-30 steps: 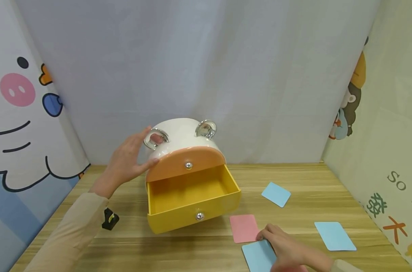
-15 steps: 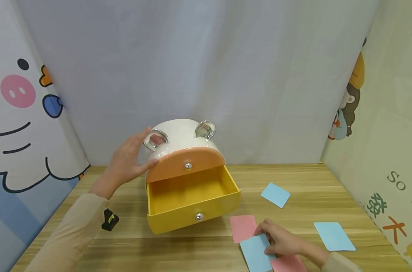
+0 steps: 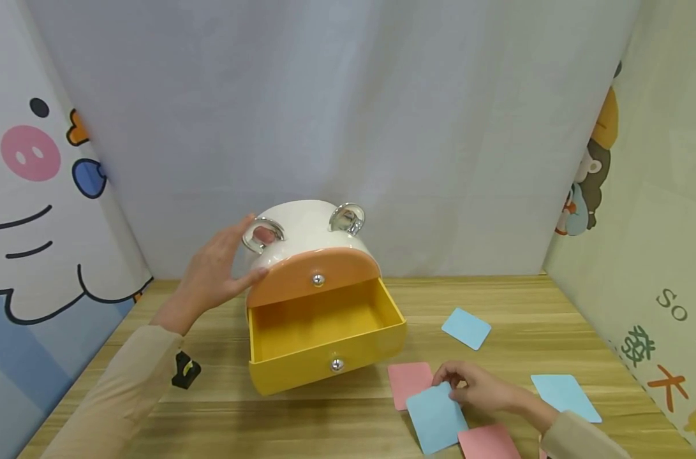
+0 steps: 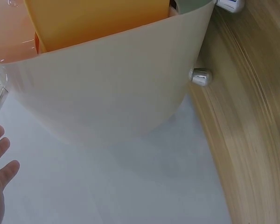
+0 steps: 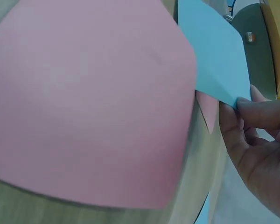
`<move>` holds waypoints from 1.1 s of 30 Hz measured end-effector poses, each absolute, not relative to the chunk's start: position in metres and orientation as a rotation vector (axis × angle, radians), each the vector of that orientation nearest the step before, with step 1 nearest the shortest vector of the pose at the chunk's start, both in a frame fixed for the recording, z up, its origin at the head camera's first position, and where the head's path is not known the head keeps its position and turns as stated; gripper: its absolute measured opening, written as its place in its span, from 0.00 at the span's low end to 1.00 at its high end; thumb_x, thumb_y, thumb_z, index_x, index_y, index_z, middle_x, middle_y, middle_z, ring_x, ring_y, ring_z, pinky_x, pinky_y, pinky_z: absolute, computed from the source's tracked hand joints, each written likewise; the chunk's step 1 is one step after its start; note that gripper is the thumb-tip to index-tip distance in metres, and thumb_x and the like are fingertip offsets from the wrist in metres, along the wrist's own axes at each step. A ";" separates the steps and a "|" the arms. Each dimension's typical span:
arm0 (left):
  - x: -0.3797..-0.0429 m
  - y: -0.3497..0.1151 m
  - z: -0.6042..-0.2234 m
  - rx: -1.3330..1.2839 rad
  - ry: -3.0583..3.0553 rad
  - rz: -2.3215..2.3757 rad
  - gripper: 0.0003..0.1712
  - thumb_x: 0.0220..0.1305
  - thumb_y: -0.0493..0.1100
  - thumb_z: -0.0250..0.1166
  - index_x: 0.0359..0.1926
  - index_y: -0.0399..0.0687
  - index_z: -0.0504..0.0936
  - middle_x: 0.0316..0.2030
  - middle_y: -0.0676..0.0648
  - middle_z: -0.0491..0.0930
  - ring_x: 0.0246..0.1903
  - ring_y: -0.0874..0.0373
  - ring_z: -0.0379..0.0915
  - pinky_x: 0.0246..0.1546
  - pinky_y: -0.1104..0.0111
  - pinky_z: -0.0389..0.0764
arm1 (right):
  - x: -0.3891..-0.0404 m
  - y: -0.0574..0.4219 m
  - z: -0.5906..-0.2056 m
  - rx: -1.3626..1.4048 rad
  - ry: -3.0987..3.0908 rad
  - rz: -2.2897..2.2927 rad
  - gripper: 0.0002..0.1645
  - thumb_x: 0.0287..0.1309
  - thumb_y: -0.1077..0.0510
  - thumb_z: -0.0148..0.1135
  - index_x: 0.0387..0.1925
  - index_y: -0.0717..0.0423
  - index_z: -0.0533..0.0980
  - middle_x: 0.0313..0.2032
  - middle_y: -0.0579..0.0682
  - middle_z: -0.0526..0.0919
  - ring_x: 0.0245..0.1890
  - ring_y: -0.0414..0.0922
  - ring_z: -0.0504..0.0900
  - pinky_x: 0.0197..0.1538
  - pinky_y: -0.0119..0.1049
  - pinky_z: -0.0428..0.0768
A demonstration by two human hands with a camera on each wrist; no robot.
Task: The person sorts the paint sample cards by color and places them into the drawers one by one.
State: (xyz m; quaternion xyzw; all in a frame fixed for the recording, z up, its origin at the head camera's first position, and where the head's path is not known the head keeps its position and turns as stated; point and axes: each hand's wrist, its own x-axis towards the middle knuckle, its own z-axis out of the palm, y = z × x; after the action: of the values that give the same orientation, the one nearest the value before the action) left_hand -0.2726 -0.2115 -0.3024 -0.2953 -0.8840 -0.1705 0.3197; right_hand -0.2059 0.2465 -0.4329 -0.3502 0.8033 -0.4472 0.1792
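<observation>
My right hand (image 3: 480,387) pinches the upper corner of a blue card (image 3: 436,417) between thumb and fingers; the right wrist view shows that blue card (image 5: 219,51) with its corner in the grip. The card overlaps a pink card (image 3: 407,379), and another pink card (image 3: 490,443) lies beside its lower edge. On the left, my left hand (image 3: 212,271) rests with extended fingers against the side of a small white drawer cabinet (image 3: 304,220) with silver ears. Its yellow drawer (image 3: 330,354) is pulled out, and an orange drawer front (image 3: 313,271) sits above it.
Two more blue cards lie on the wooden table, one blue card (image 3: 466,328) behind the right hand and another blue card (image 3: 566,398) at the right. A small black object (image 3: 185,370) is near the left forearm. A pale curtain (image 3: 439,140) hangs behind.
My right hand has raised the near blue card's upper corner and shifted it slightly up, uncovering more of the lower pink card. The left hand and the cabinet have stayed put.
</observation>
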 end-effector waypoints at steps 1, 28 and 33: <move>-0.273 -0.212 -0.302 -0.777 -2.322 -0.448 0.48 0.54 0.63 0.59 0.69 0.48 0.51 0.61 0.37 0.64 0.56 0.40 0.63 0.49 0.45 0.69 | -0.207 0.247 -0.431 -0.980 2.258 -1.277 0.14 0.51 0.75 0.50 0.41 0.64 0.72 0.35 0.50 0.73 0.32 0.39 0.68 0.33 0.28 0.72; -0.271 -0.213 -0.301 -0.776 -2.326 -0.446 0.49 0.53 0.60 0.62 0.70 0.49 0.50 0.61 0.38 0.63 0.56 0.41 0.62 0.49 0.45 0.69 | -0.242 0.246 -0.320 -1.028 2.454 -1.264 0.13 0.57 0.73 0.51 0.45 0.72 0.71 0.35 0.57 0.73 0.33 0.39 0.72 0.33 0.36 0.80; -0.272 -0.213 -0.301 -0.777 -2.325 -0.443 0.50 0.52 0.59 0.63 0.70 0.49 0.50 0.61 0.37 0.64 0.56 0.41 0.62 0.48 0.46 0.70 | -0.245 0.238 -0.301 -1.078 2.436 -1.274 0.12 0.57 0.72 0.51 0.45 0.73 0.70 0.36 0.58 0.74 0.34 0.39 0.73 0.35 0.35 0.80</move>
State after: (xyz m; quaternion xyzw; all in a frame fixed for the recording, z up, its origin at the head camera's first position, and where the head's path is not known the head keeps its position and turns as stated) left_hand -0.2717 -0.2129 -0.3013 -0.2954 -0.8845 -0.1685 0.3195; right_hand -0.2446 0.2381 -0.3010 -0.3636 0.8213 -0.4294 0.0943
